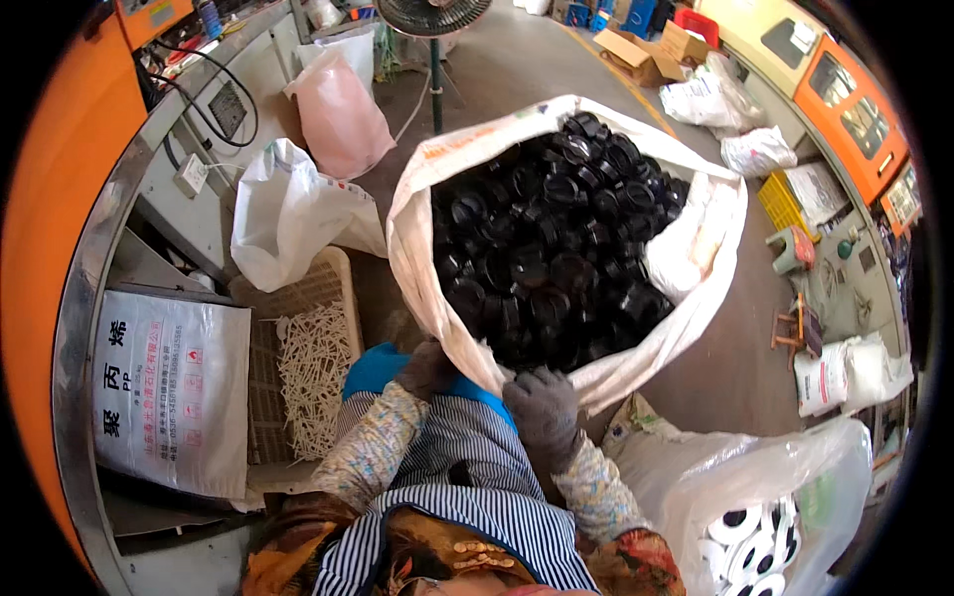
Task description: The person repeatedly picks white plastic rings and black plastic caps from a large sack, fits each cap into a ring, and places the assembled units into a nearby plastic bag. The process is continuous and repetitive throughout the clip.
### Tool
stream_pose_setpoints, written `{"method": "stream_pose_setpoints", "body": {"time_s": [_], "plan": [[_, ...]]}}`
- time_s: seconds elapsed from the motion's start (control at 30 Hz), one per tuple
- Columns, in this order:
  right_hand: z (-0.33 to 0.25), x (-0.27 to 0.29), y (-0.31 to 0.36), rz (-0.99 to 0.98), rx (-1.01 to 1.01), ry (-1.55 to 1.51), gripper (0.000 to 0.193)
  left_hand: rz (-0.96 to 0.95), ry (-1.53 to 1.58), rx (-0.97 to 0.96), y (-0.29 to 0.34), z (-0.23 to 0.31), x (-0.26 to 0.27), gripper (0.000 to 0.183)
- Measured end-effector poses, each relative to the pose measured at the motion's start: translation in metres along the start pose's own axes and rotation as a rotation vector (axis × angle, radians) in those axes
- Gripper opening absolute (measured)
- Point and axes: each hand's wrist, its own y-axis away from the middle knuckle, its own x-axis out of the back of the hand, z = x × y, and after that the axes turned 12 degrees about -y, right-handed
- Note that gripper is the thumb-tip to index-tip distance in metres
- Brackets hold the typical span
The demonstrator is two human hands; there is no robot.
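A large white woven sack (409, 233) stands in front of me with its mouth folded wide. It is filled with shiny black round plastic parts (542, 228) that look like caps. White bunched material (686, 243) lies on them at the right side. My left hand (429, 370), in a dark grey glove, is closed at the sack's near left edge; its fingertips are partly hidden. On the near rim, my right hand (545, 409), in a grey glove, is closed with its fingers curled over the sack's edge.
Left are a crate (343, 298) of thin white sticks, a silver-white printed bag (174, 392), a white sack (283, 214) and a pink bag (343, 119). A fan (434, 15) stands ahead. Near right, a clear plastic bag (696, 477) holds white rings. A yellow crate (785, 207) stands far right.
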Motion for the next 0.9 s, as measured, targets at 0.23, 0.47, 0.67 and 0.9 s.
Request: {"method": "stream_pose_setpoints", "body": {"time_s": [0.23,0.47,0.67,0.9], "plan": [[0.004,0.017,-0.002,-0.444,-0.016,0.109,0.030,0.068,0.528,0.399,0.003,-0.036,-0.026,0.044],[0.012,0.027,-0.051,-0.773,-0.015,-0.007,0.024,0.816,0.065,0.638,-0.105,-0.035,0.113,0.065],[0.113,0.045,-0.208,0.089,0.111,0.182,0.062,0.667,0.710,0.639,-0.186,-0.100,0.112,0.048],[0.252,0.028,-0.356,0.124,0.202,0.417,0.045,0.523,1.399,0.547,-0.186,-0.151,0.092,0.041]]}}
